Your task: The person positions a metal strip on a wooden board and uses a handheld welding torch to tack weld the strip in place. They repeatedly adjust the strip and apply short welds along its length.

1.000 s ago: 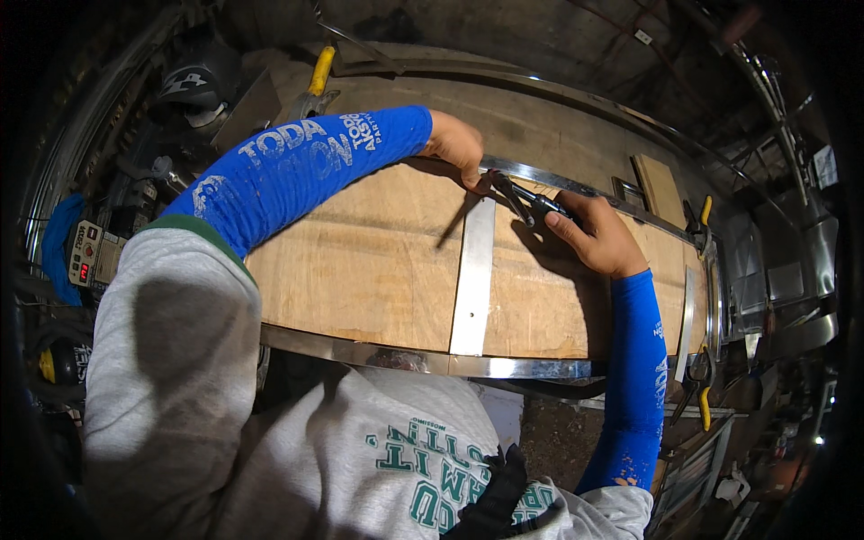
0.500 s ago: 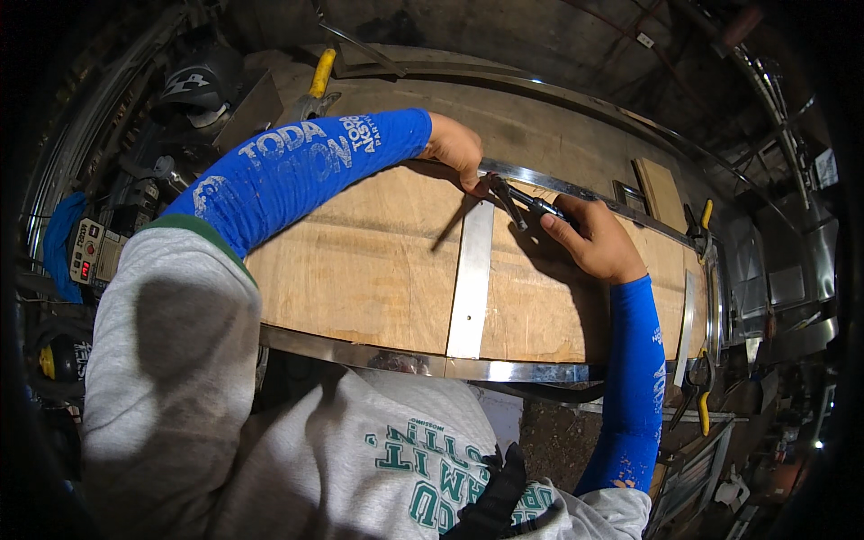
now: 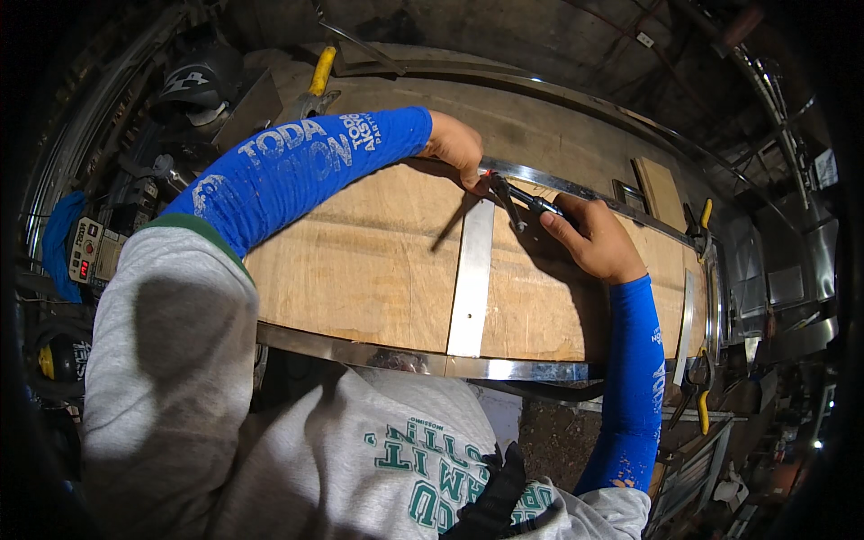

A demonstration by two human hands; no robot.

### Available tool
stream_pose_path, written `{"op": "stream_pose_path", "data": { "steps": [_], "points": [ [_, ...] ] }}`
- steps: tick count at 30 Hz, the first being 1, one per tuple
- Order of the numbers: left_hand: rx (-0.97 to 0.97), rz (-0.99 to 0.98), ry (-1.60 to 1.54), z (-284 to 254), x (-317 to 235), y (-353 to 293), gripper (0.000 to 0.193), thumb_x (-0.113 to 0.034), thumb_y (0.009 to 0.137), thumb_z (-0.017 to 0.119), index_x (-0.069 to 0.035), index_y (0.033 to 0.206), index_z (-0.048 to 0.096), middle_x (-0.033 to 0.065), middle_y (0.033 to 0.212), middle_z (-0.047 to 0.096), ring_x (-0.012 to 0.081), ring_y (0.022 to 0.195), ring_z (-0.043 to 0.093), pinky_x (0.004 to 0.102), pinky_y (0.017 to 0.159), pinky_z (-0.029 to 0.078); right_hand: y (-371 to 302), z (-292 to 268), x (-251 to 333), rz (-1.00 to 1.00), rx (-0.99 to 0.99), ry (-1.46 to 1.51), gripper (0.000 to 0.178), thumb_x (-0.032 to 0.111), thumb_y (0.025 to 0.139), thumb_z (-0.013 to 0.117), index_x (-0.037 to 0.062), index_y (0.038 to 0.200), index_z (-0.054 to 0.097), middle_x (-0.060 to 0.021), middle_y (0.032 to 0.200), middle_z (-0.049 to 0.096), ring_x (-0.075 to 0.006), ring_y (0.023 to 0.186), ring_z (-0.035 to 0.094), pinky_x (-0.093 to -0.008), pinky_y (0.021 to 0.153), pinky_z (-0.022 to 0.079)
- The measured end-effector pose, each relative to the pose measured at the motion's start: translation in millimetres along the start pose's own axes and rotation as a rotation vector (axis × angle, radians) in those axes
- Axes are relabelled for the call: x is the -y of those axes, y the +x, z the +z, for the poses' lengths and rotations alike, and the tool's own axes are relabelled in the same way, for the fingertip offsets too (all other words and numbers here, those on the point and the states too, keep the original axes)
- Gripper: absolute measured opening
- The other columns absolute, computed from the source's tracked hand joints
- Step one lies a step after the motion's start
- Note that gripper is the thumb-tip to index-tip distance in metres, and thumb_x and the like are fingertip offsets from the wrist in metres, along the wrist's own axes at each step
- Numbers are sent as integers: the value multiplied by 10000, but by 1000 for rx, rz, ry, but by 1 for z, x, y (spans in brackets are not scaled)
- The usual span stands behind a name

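Observation:
My right hand is closed round the black handle of a TIG welding torch. The torch head points at the far rail of a shiny metal frame, where a small reddish glow shows. Just left of the torch head, my left hand rests at that rail with its fingers curled and pressed together; whatever they grip is hidden. Below both hands a flat metal strip with a small hole crosses from the far rail to the near rail, over a plywood board.
Yellow-handled clamps stand at the far left and right of the frame, another clamp at its near right corner. A welding helmet and a control box with a red display are on the left. A wood block lies beyond the far rail.
A small reddish glow has appeared at the far rail beside the torch head. Both hands and the torch stay almost in place.

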State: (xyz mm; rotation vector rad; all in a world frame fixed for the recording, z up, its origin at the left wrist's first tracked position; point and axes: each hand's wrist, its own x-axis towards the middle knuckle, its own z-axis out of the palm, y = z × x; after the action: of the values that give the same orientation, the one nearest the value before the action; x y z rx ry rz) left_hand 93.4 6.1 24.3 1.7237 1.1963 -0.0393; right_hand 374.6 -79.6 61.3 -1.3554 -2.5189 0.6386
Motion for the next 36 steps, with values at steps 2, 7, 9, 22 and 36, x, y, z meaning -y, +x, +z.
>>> {"op": "stream_pose_path", "data": {
  "steps": [2,7,9,22,36],
  "points": [
    [-13,13,8,1,0,0,267,-69,763,803,52,998,757,111,916,726,240,853,622,351,762,425,0,1,-1,-15,-4,-12,502,471,998,672,-25,941,727,-204,657,618,-315,589,583,-428,599,444],
    [-11,16,-3,1,5,6,218,-72,778,799,47,957,762,98,896,717,226,838,606,346,752,425,-1,1,0,-51,-17,-70,510,488,973,680,-19,946,729,-227,666,636,-377,615,632,-453,613,474],
    [-7,43,3,0,8,10,211,-70,780,798,48,951,762,93,892,715,218,839,600,344,760,430,-5,-3,13,-46,-17,-163,514,494,968,678,-17,946,728,-238,678,646,-399,639,650,-461,621,487],
    [-17,75,69,2,1,4,255,-121,807,820,42,998,774,101,949,739,226,892,626,361,807,447,5,8,-30,189,31,505,466,405,1058,638,-51,1044,732,-70,779,650,-116,747,562,-334,650,467],
    [27,27,47,0,10,14,276,-152,852,835,36,1046,780,105,1009,762,218,960,648,339,869,463,-8,-3,-8,-65,0,-13,489,468,985,683,-18,932,712,-222,708,638,-327,619,593,-421,624,465]
  ]
}}
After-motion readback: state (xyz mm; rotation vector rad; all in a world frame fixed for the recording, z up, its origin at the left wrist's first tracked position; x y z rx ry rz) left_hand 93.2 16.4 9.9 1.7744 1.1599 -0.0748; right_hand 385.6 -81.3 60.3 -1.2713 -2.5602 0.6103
